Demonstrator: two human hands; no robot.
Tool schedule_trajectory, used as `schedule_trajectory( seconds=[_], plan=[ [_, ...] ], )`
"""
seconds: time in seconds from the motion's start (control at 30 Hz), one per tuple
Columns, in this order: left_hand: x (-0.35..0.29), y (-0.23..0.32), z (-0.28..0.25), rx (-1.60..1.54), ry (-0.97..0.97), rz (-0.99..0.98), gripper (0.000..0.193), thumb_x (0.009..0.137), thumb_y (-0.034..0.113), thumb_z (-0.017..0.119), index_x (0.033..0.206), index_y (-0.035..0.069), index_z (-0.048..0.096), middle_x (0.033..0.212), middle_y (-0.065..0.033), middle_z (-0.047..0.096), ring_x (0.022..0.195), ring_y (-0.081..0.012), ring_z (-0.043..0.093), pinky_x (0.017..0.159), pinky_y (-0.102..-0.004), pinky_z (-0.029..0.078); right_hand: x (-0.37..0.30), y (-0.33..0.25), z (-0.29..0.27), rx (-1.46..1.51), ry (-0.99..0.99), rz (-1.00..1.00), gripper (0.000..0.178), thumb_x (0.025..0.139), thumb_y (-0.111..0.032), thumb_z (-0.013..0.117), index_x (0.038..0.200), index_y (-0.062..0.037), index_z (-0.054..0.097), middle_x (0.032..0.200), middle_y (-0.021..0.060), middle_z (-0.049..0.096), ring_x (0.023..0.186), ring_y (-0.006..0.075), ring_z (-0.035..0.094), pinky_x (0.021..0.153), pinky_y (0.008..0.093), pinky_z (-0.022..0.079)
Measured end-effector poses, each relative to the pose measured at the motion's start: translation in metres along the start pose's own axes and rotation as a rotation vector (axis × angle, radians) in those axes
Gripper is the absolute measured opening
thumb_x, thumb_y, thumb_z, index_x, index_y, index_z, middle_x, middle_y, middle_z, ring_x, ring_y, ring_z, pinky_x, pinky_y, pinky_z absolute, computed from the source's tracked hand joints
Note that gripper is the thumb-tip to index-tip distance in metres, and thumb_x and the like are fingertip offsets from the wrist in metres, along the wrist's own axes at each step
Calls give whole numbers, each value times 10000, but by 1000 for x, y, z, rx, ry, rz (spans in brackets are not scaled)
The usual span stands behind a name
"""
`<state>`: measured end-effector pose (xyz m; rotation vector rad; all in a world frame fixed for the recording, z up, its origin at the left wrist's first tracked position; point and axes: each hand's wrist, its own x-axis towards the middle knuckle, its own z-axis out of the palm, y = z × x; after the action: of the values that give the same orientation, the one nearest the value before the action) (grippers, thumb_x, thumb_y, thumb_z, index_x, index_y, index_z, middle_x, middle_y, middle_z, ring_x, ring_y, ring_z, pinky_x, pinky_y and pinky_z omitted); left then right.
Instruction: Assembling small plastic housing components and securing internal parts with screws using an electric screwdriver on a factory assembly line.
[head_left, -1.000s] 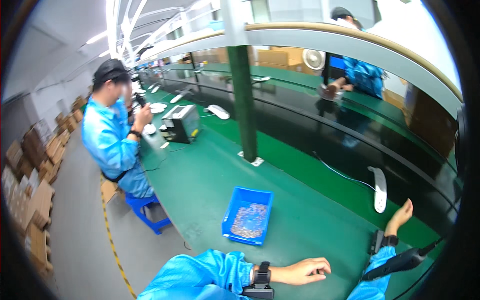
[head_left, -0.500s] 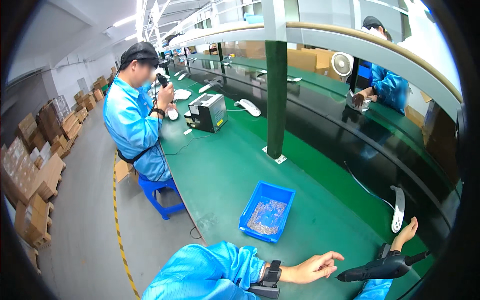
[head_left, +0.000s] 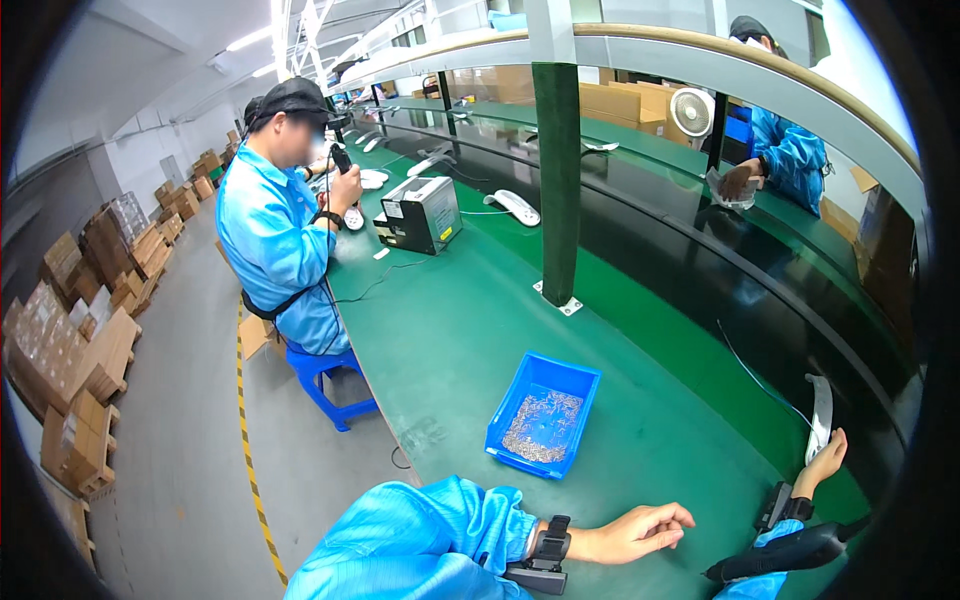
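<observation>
My right hand reaches to the far right and closes around the lower end of a long, white, curved plastic part with a thin cable. Some of its fingers are hidden. Over my right forearm hangs a black electric screwdriver, which neither hand touches. My left hand hovers above the green bench, holding nothing, its fingers loosely bent and thumb apart. Beyond it a blue plastic bin holds many small metal screws.
A green-wrapped post rises from the bench. Behind runs a dark conveyor. A grey-black box-shaped machine stands near a seated co-worker at the left. Another person works across the conveyor.
My right hand has moved onto the lower end of the white curved part. My left hand's fingers have bent a little more. The whole view has shifted slightly.
</observation>
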<state>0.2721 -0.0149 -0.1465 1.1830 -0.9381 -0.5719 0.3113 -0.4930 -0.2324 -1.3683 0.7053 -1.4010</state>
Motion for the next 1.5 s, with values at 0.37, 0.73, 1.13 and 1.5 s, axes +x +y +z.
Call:
schedule_trajectory(
  seconds=[0.37,0.73,1.13,1.5],
  plan=[
    [0,3,3,-58,3,-43,262,915,197,449,1089,2,429,773,-31,504,712,-115,485,646,-259,401,-30,-46,16,-95,-398,-137,226,903,-202,483,1022,-31,569,804,46,552,719,93,532,669,220,419],
    [4,2,0,27,143,-100,334,898,194,477,1175,23,402,1005,-59,479,930,-139,456,731,-259,407,-196,-180,110,528,-979,744,240,869,-262,490,970,-46,518,691,46,547,406,79,417,354,200,313],
    [2,-1,-1,160,203,-202,476,892,308,483,1264,66,309,1241,-97,388,1159,-216,355,853,-336,383,-225,-167,101,438,-1314,641,273,804,-226,591,966,-22,511,689,125,577,441,127,504,416,204,395],
    [2,-10,-2,197,203,-120,513,891,286,492,1295,59,273,1268,-95,391,1137,-179,369,790,-271,372,-226,-167,107,326,-1357,630,163,834,-84,563,970,-1,528,716,101,592,516,116,546,467,206,441]
  ],
)
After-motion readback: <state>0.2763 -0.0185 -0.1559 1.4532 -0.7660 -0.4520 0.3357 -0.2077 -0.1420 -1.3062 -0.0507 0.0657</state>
